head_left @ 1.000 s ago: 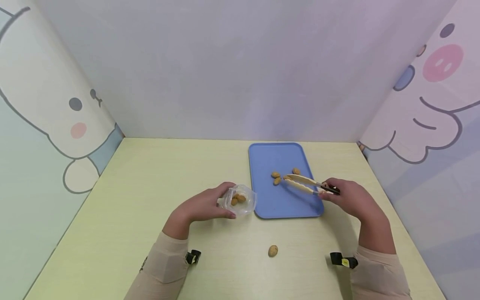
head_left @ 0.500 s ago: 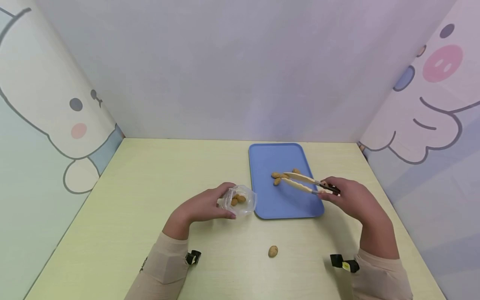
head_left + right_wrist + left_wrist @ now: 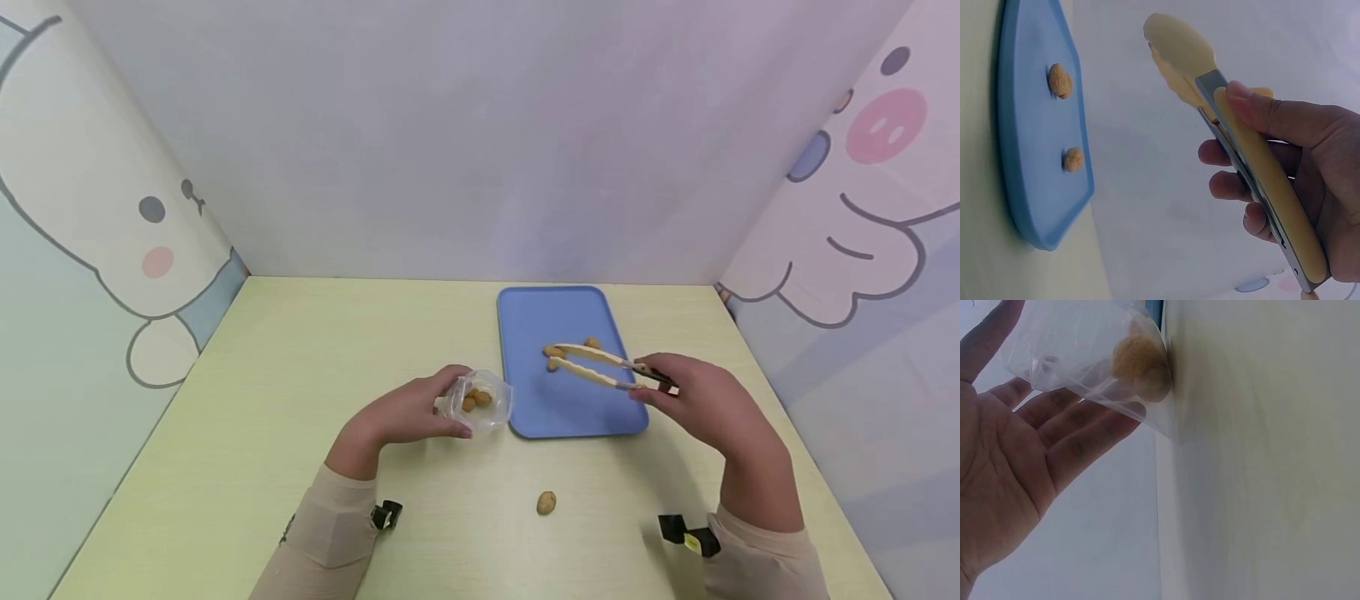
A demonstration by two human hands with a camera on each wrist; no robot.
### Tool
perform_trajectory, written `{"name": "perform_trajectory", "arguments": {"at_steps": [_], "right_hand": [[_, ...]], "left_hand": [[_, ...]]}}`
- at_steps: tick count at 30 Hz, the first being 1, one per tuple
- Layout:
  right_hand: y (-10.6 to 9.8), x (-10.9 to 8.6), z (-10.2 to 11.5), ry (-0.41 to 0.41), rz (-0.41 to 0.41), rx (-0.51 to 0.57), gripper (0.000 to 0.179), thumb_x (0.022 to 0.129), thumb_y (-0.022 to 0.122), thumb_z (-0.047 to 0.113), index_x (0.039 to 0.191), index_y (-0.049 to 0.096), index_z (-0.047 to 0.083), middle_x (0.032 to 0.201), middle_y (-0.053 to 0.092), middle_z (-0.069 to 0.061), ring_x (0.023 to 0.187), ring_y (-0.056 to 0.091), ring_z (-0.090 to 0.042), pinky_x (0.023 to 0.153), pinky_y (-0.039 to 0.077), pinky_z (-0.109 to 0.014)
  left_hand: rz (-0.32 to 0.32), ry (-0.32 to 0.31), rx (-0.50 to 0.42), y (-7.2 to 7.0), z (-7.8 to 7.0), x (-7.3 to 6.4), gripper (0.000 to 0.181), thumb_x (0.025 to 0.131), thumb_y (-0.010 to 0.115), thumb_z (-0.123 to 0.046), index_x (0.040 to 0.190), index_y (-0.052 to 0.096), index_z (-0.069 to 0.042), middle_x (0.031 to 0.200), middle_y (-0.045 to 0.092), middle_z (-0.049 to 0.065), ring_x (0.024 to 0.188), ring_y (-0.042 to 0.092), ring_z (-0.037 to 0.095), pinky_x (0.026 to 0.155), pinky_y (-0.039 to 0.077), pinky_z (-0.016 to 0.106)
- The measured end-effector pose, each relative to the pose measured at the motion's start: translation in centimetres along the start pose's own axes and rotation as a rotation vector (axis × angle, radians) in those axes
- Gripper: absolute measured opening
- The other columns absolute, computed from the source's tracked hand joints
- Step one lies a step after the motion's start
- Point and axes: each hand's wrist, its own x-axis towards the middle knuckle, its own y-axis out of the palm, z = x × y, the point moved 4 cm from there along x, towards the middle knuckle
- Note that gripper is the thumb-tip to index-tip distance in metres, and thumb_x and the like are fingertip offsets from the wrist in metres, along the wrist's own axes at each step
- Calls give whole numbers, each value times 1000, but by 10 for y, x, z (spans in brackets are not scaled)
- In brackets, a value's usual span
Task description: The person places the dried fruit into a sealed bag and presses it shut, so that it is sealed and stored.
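Note:
My left hand holds a clear plastic bag by its side, thumb and fingers on opposite sides. Several brown walnuts lie inside; the left wrist view shows them through the plastic. In my right hand is a pair of tongs with cream tips and handles, its tips apart. They reach over a small cluster of walnuts on the blue tray. Whether a walnut sits between the tips cannot be told. Another walnut lies right of the cluster.
One walnut lies on the pale table in front of the tray. Light walls with cartoon figures enclose the table at the back and sides. The bag is close to the tray's left edge.
The right hand has shifted the tongs leftward over the tray, toward the cluster. A walnut near the tips appears to have moved left too. My left hand and the bag stay put.

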Motion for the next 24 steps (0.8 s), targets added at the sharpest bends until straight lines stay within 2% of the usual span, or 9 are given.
{"name": "perform_trajectory", "arguments": {"at_steps": [11,24], "right_hand": [[0,-3,22,-97,-42,-14,33,86,75,36,116,66,22,85,63,15,71,54,-2,59,41,-26],[7,0,42,-219,-98,-36,38,79,82,29,113,69,18,83,62,15,68,51,1,57,41,-23]], "left_hand": [[5,-8,-9,0,0,0,81,76,79,-54,142,36,-38,125,60,0,103,56,13,91,45,39],[15,-10,-16,0,1,1,82,76,78,-55,143,36,-36,126,59,0,105,54,13,92,45,39]]}}
